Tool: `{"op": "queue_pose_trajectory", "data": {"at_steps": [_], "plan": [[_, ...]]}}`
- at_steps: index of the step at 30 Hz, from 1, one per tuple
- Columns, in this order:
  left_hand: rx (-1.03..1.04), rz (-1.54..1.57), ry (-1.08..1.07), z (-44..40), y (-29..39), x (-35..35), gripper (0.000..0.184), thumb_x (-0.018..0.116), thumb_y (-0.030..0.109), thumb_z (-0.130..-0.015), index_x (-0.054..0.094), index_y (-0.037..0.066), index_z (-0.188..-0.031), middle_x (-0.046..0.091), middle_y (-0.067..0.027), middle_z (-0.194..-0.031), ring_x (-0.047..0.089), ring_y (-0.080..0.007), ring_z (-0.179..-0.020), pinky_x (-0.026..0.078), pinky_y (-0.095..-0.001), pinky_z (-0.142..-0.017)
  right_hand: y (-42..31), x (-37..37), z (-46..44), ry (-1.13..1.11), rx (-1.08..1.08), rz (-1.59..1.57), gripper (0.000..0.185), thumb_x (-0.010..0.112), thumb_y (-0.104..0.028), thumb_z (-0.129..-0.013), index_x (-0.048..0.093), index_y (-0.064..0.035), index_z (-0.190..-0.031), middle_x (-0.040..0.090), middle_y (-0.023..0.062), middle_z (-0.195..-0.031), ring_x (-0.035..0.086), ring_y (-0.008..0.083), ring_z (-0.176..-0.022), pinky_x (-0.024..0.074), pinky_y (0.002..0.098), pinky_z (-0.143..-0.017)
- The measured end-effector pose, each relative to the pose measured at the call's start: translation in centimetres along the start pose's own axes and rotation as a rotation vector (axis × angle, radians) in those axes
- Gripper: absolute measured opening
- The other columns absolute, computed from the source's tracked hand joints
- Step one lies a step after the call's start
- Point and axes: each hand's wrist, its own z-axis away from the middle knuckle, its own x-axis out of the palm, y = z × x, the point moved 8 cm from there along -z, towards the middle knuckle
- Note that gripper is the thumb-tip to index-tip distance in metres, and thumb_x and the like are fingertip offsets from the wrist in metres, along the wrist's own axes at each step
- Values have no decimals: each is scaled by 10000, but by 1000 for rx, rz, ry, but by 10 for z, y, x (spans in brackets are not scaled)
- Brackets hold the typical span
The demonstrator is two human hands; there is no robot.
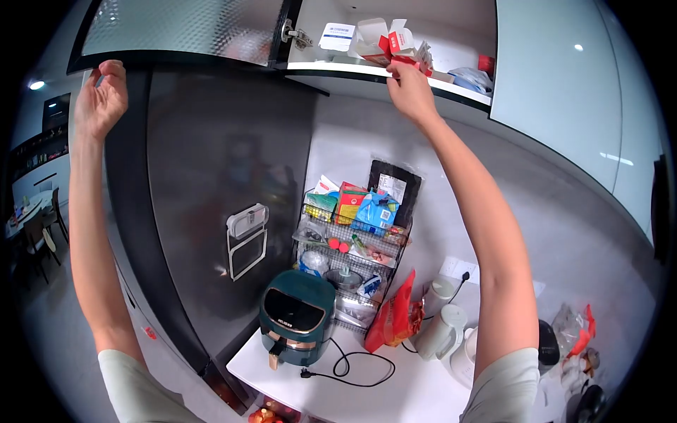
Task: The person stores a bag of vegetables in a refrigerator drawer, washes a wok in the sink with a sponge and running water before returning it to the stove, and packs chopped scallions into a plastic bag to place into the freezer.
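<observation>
My left hand (103,100) is raised at the upper left. Its fingers curl at the bottom corner of a textured-glass cabinet door (176,32), which stands swung open. My right hand (412,92) reaches up to the open wall cabinet, its fingers closed on a torn red-and-white carton (403,44) at the shelf edge; the fingertips are partly hidden by the carton. Beside it on the shelf (338,68) are a white box with blue print (337,37), a bluish plastic bag (471,79) and a red-capped item (486,64).
Below, a green air fryer (296,317) and its black cord stand on a white counter (331,395). A wire rack (352,250) holds several packets. A red bag (395,317) and pale kettle (443,331) stand to the right. A dark tall panel (218,155) flanks the left.
</observation>
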Motion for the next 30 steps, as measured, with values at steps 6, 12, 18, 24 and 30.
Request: {"op": "queue_pose_trajectory", "data": {"at_steps": [6,12,18,24,30], "plan": [[-20,-102,119,9,11,-11,416,273,319,-997,519,-8,-919,573,-95,-831,607,-193,-787,534,-307,-773,-24,8,-62,141,-185,309,240,537,-135,-834,634,-79,-1047,567,123,-1079,542,313,-1046,477,432,-839],[-28,-220,65,9,-1,-8,479,236,371,-1004,520,-13,-1042,610,-136,-891,626,-225,-861,523,-336,-808,-22,17,-106,74,-191,391,220,538,-189,-826,699,-106,-950,620,92,-1050,540,301,-1030,477,416,-865],[-106,-616,164,-52,-93,-12,341,426,311,-960,533,17,-1096,628,-110,-926,630,-199,-870,519,-300,-795,-22,25,-110,-55,-133,488,230,578,-249,-787,710,-75,-857,654,102,-959,554,298,-989,486,409,-821],[54,-1160,355,-158,-207,-29,281,501,191,-898,598,13,-1093,627,-95,-1007,620,-153,-883,499,-254,-775,-23,36,-111,-148,-264,690,244,654,-248,-712,705,-77,-878,654,108,-969,558,275,-997,459,395,-839],[203,-1644,271,-229,-268,-62,315,480,83,-869,596,-8,-1148,646,-110,-1003,615,-154,-856,492,-276,-750,-19,40,-112,-164,-304,743,161,633,-186,-745,701,-115,-872,662,78,-978,571,243,-1004,422,371,-862]]}}
